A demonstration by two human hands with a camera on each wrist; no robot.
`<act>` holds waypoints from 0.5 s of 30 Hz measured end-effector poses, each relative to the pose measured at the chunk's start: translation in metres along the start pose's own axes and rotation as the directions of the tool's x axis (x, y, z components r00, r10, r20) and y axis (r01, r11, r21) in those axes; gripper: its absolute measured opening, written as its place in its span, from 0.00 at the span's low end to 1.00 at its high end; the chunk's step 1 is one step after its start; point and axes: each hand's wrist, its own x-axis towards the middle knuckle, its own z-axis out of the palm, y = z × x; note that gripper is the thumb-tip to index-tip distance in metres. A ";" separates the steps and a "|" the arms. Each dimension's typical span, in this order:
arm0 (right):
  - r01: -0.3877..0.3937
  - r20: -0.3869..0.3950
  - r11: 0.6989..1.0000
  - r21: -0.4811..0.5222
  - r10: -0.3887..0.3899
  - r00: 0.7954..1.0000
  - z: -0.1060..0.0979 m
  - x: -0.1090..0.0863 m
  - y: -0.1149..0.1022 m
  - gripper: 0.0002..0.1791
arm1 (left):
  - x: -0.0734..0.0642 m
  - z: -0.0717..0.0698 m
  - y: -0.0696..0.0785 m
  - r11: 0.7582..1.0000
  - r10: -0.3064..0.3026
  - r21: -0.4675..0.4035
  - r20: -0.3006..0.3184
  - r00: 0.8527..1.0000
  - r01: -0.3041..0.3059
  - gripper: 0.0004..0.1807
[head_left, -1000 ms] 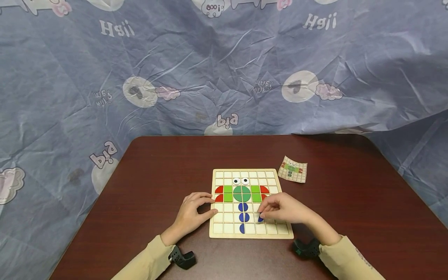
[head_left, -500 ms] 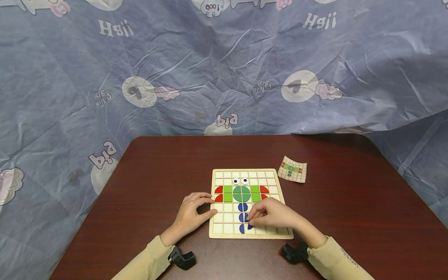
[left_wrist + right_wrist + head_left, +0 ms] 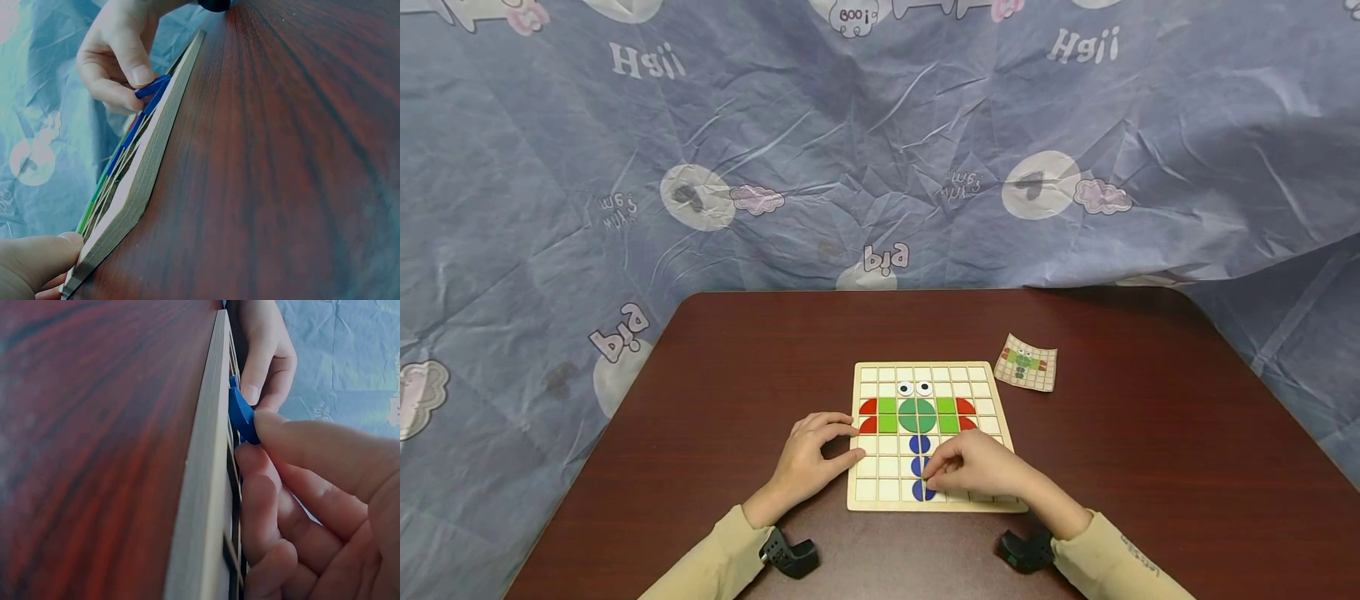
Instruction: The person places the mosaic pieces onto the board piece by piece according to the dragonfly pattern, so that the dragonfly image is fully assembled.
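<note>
My right hand (image 3: 977,463) pinches a blue half-circle piece (image 3: 929,490) between thumb and fingers, over the bottom row of the wooden grid board (image 3: 857,493). In the right wrist view this blue piece (image 3: 242,417) stands tilted against the board. It also looks tilted in the left wrist view, where the right hand (image 3: 119,62) has it by one edge. Just left of it lies a matching blue half-circle (image 3: 917,490). My left hand (image 3: 811,454) rests at the board's left edge, thumb and fingertips touching the rim. My right fingers partly cover the blue pieces above.
Set in the board are a green circle (image 3: 917,416), light green squares (image 3: 887,415), red quarter pieces (image 3: 868,407) and two eye pieces (image 3: 906,388). A pattern card (image 3: 1027,364) lies beyond its upper right corner on the dark table (image 3: 760,350). Printed cloth (image 3: 850,150) hangs behind.
My right hand has moved left across the board with the blue half-circle, from the right-hand squares to beside the lowest blue piece. The left hand has stayed put.
</note>
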 end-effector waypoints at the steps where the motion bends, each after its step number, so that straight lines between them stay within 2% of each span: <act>1: -0.004 -0.004 1.000 -0.003 0.004 1.000 0.001 0.000 0.000 0.02 | 0.000 0.000 0.000 1.000 0.000 0.000 0.000 1.000 0.000 0.15; 8: -0.027 -0.024 0.999 -0.019 0.027 0.999 0.002 -0.001 -0.001 0.03 | 0.000 0.000 0.001 1.000 0.003 0.000 0.000 1.000 -0.003 0.15; 15: -0.001 -0.050 0.999 -0.047 -0.002 0.999 0.002 -0.002 0.000 0.03 | 0.000 0.000 0.001 1.000 0.005 0.004 0.001 1.000 -0.005 0.14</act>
